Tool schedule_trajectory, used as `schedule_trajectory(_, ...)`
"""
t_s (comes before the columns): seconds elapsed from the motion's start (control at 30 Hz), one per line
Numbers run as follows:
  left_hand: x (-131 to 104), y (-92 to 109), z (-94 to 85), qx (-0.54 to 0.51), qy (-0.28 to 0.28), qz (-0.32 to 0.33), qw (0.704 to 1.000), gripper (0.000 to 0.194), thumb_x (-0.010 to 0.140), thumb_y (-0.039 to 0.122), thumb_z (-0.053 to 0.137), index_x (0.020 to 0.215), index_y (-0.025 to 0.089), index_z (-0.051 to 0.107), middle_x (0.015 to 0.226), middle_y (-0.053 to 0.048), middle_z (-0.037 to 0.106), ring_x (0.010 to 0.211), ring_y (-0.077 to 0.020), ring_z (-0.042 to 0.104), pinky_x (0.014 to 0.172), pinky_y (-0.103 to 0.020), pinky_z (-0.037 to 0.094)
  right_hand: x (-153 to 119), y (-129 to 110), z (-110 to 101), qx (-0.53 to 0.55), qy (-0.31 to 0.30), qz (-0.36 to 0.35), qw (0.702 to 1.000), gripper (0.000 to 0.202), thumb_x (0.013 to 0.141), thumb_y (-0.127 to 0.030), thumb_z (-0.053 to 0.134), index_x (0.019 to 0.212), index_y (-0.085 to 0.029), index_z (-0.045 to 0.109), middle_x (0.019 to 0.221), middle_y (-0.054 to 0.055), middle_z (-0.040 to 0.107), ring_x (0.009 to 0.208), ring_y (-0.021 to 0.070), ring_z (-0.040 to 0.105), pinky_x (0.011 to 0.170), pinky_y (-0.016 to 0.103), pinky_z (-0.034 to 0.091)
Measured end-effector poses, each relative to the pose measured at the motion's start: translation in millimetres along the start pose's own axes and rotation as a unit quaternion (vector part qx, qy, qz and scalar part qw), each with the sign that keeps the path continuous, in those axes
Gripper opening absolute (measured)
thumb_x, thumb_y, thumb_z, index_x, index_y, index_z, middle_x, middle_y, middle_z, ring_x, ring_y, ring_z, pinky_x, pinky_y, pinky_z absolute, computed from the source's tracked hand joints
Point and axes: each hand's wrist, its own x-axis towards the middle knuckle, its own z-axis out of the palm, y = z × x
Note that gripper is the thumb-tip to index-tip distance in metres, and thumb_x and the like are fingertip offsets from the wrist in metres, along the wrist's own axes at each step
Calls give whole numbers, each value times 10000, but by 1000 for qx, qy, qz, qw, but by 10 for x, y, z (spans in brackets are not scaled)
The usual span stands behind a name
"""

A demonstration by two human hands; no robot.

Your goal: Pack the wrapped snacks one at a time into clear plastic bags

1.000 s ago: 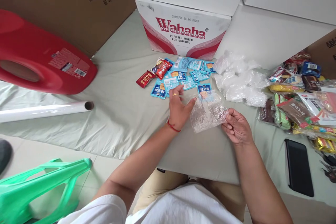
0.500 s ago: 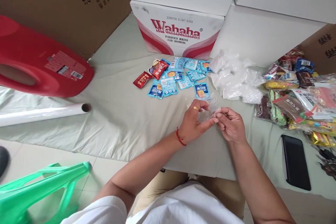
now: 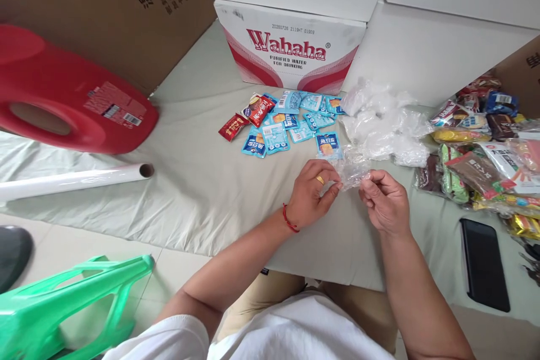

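A clear plastic bag (image 3: 353, 171) is stretched between my two hands above the cloth. My left hand (image 3: 314, 192), with a gold ring and red string bracelet, pinches its left side between thumb and fingers. On the other side, my right hand (image 3: 385, 201) grips the bag's edge with closed fingertips. Just beyond my left hand lies a blue snack packet (image 3: 328, 145), near a pile of blue packets (image 3: 276, 138) and two red packets (image 3: 233, 127). Crumpled clear bags (image 3: 379, 124) are heaped behind my right hand.
A white and red carton (image 3: 291, 48) stands at the back. Mixed snacks (image 3: 476, 171) and a black phone (image 3: 485, 264) are at right. At left are a red jug (image 3: 76, 95), a white roll (image 3: 76, 180) and a green stool (image 3: 76, 298).
My hands have moved apart, drawing the clear bag out between them. My right hand has shifted right. The whole view has shifted slightly.
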Motion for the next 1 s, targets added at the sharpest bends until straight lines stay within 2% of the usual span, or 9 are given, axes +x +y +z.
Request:
schedule_trajectory(0.13,-34,60,1,-115,-54,-30,991,194,948,396,623,924,205,646,963,-91,641,909,-215,605,861,-379,485,-44,3,28,-88,-14,-159,983,128,877,-330,752,836,-251,661,1035,37,642,896,180,627,762,327,522)
schedule_trajectory(0.27,-47,47,43,-316,-110,-149,930,340,942,529,624,934,191,656,943,-66,642,922,-198,605,865,-350,485,-81,-2,92,-261,-84,-287,918,87,905,-197,675,908,-279,646,1207,53,699,1095,246,640,938,447,520)
schedule_trajectory(0.4,-29,-37,101,-403,-44,-246,881,382,804,526,798,897,184,655,893,-23,652,864,-158,598,848,-312,476,-71,46,165,-421,-56,-388,818,154,882,-123,662,920,-271,643,1200,58,722,1102,257,627,935,454,515)
schedule_trajectory(0.5,-10,-93,111,-392,2,-291,873,388,717,480,873,851,172,678,841,-7,665,812,-140,591,827,-304,468,-71,79,201,-471,-28,-395,789,139,895,-125,653,910,-263,653,1140,64,728,1064,255,623,920,451,506)
schedule_trajectory(0.6,4,-120,90,-392,15,-307,867,381,685,474,889,804,165,701,762,7,656,734,-121,565,788,-298,455,-101,70,219,-443,-51,-379,810,98,903,-170,673,919,-266,667,1116,63,718,1054,256,613,909,448,506)
schedule_trajectory(0.7,17,-119,66,-403,22,-315,859,384,677,482,892,802,166,713,744,8,665,712,-115,564,776,-295,452,-145,50,221,-343,-70,-329,877,61,938,-238,649,985,-274,666,1090,65,705,1041,253,619,901,445,516)
schedule_trajectory(0.8,25,-111,63,-414,13,-322,851,382,688,487,885,813,166,720,754,-4,685,735,-127,597,803,-308,475,-166,63,208,-256,-8,-250,934,83,985,-246,589,1017,-274,660,1042,60,686,1002,231,634,897,421,514)
schedule_trajectory(0.9,25,-120,74,-431,9,-329,840,373,688,468,884,808,160,712,773,-12,689,767,-134,623,818,-307,497,-146,100,193,-208,74,-214,952,53,978,-268,622,1008,-268,665,1016,54,653,993,215,627,883,383,509)
schedule_trajectory(1.0,30,-150,65,-457,16,-342,821,338,686,408,878,757,159,660,711,16,634,677,-103,580,729,-267,492,-112,128,178,-194,105,-217,951,77,957,-305,659,1016,-256,666,1022,58,632,986,208,617,854,357,511)
